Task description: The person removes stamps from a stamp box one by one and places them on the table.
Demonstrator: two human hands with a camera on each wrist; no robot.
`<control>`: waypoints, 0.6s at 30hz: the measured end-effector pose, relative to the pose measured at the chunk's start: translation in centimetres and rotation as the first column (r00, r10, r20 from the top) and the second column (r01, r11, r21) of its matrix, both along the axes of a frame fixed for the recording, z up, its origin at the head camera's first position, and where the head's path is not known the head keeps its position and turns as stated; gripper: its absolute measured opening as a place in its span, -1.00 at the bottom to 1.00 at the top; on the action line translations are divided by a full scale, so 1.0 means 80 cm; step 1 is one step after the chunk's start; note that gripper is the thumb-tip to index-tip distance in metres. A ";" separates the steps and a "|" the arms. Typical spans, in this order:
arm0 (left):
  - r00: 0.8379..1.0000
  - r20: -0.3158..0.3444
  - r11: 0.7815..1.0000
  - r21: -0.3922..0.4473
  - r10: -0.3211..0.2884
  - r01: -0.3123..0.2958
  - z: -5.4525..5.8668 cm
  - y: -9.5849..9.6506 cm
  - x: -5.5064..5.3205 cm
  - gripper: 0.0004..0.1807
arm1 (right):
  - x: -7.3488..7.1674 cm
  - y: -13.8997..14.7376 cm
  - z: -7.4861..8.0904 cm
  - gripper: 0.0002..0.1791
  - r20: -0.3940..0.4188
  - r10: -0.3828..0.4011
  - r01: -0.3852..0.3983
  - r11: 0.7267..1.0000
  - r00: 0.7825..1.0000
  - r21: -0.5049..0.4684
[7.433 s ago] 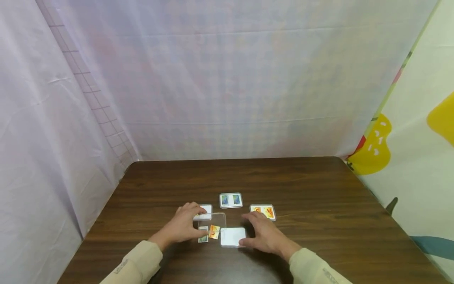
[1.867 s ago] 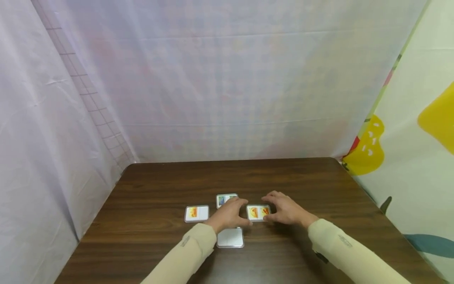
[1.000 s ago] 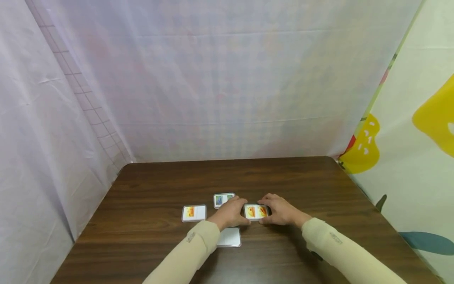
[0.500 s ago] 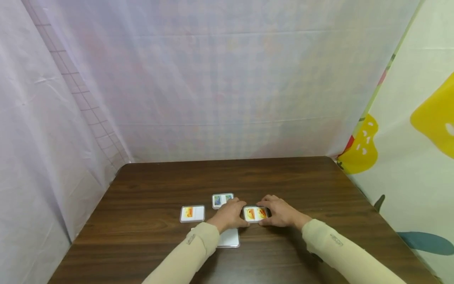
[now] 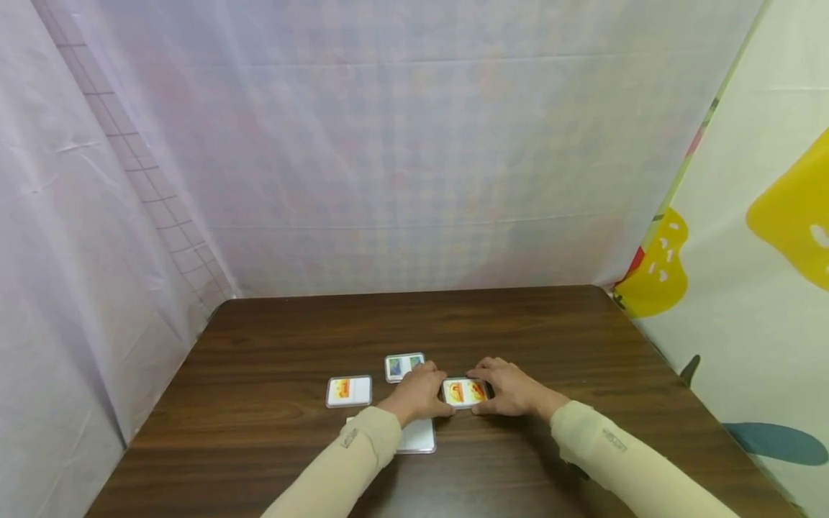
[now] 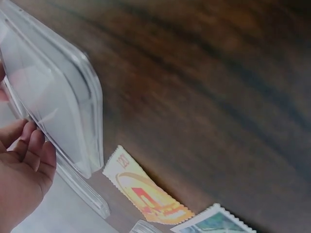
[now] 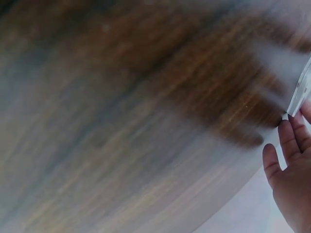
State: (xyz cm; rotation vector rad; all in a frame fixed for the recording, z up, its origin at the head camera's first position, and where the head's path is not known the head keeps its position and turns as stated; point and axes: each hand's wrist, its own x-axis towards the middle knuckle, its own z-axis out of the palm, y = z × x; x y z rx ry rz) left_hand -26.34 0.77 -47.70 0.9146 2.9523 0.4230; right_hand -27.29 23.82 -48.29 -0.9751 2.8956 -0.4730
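A clear flat case (image 5: 464, 393) with two orange-yellow stamps on a white card lies between both hands on the right of the group. My left hand (image 5: 417, 396) holds its left edge, and my right hand (image 5: 508, 389) grips the right edge between thumb and fingers. In the right wrist view the fingertips (image 7: 291, 131) meet the edge of a clear case (image 7: 302, 90). The left wrist view has fingers (image 6: 36, 145) against a clear plastic cover (image 6: 58, 97). Beside it lie a loose orange stamp (image 6: 146, 191) and a blue-green stamp (image 6: 216, 222).
To the left sits a case with one orange stamp (image 5: 350, 391). Behind the left hand is a case with blue-green stamps (image 5: 403, 367), partly hidden. A case with a white card (image 5: 419, 436) lies under the left forearm. The brown table (image 5: 550, 331) meets white curtains behind.
Several seconds ago the left hand was by the left case and the loose stamps; it has moved right. The right hand has closed in on the case. In the last half second both hands barely moved.
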 end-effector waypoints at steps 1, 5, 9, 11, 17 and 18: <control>1.000 0.005 1.000 0.001 0.001 -0.001 0.000 0.000 0.000 -0.27 | 0.000 0.000 0.000 -0.25 0.002 0.002 -0.002 1.000 1.000 0.000; 1.000 0.023 1.000 0.008 0.007 -0.007 0.000 -0.001 -0.001 -0.28 | 0.000 -0.001 0.003 -0.29 0.014 0.004 -0.004 1.000 1.000 0.002; 0.999 0.034 1.000 0.013 0.011 -0.011 -0.001 -0.002 -0.001 -0.29 | 0.000 -0.002 0.004 -0.31 0.015 0.013 -0.013 1.000 1.000 0.010; 0.999 0.037 1.000 0.016 0.009 -0.010 -0.001 -0.002 -0.001 -0.29 | 0.000 -0.003 0.004 -0.32 0.013 0.015 -0.015 1.000 1.000 0.014; 0.999 0.036 1.000 0.015 0.006 -0.007 -0.004 -0.001 -0.003 -0.28 | 0.001 -0.002 0.004 -0.33 0.016 0.012 -0.012 1.000 1.000 0.014; 0.999 0.036 1.000 0.016 0.008 -0.008 -0.004 -0.001 -0.003 -0.28 | 0.001 -0.002 0.004 -0.33 0.017 0.011 -0.011 1.000 1.000 0.012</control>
